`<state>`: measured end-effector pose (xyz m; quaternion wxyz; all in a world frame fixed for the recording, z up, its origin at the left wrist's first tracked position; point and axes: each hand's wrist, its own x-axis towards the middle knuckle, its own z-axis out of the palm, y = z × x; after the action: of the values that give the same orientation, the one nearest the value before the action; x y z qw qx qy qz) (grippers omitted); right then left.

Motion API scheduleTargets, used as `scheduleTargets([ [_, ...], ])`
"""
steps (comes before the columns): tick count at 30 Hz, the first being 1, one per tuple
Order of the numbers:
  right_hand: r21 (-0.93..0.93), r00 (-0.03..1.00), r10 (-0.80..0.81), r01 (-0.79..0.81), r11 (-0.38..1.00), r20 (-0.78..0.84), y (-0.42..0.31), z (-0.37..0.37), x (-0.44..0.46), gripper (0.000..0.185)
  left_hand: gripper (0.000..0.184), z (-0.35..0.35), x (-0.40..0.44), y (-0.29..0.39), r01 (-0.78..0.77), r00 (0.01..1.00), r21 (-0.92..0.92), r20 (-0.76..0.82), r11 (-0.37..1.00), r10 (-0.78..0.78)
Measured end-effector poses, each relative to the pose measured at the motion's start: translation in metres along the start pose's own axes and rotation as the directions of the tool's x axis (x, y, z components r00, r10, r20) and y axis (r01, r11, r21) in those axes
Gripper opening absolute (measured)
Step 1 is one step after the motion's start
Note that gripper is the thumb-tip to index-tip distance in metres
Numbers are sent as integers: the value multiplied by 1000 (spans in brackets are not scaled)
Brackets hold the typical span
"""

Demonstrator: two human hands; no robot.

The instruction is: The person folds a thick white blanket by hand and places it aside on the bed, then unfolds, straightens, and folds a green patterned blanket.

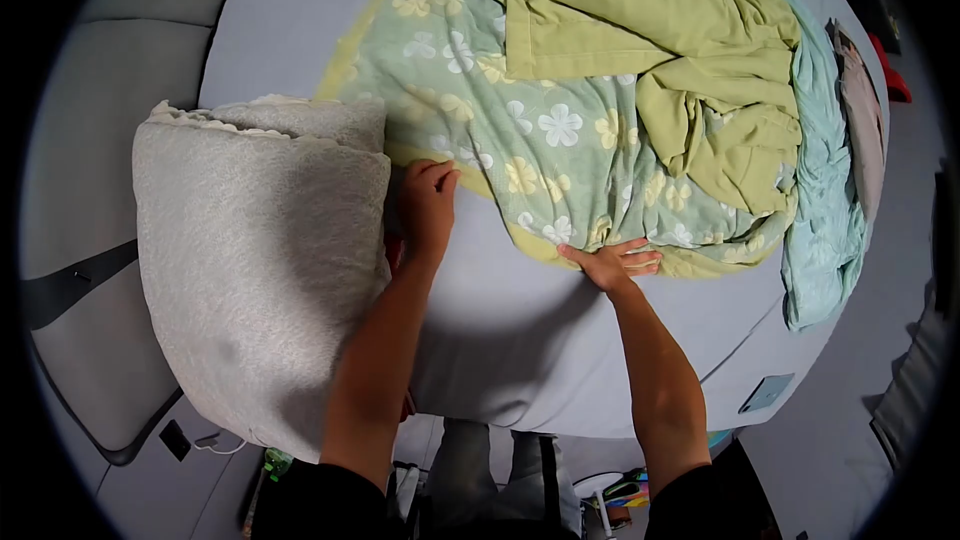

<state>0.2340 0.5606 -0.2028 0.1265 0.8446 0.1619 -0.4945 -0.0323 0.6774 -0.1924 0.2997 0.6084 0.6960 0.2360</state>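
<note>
A green blanket with white and yellow flowers and a yellow border lies rumpled over the bed, its plain yellow-green side folded over at the top right. My left hand pinches the blanket's yellow edge, close beside a bulky folded grey-white quilt. Farther right, my right hand rests on the near border with its fingers spread and pointing right. Part of the blanket's left edge is hidden behind the quilt and my left hand.
The bed has a pale grey sheet. Crumpled light blue cloth and a pinkish-grey cloth lie along the right side. A phone-like flat object sits near the front right edge. Grey padded furniture stands at left.
</note>
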Motion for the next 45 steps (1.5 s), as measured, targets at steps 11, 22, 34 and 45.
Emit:
scheduleTargets([
  [11,31,998,-58,59,998,-37,0,3,2,167,12,-24,-57,-25,-209,977,141,-21,968,214],
  [22,157,912,-388,406,900,-135,56,-7,-34,146,10,8,-212,-52,108,992,-296,-33,949,-124],
  [34,845,836,133,514,147,-532,402,22,-153,27,7,39,-461,59,184,313,-335,911,924,268],
  [45,948,935,209,243,207,-285,483,159,-167,22,5,123,-257,-4,-347,918,-252,108,904,382],
])
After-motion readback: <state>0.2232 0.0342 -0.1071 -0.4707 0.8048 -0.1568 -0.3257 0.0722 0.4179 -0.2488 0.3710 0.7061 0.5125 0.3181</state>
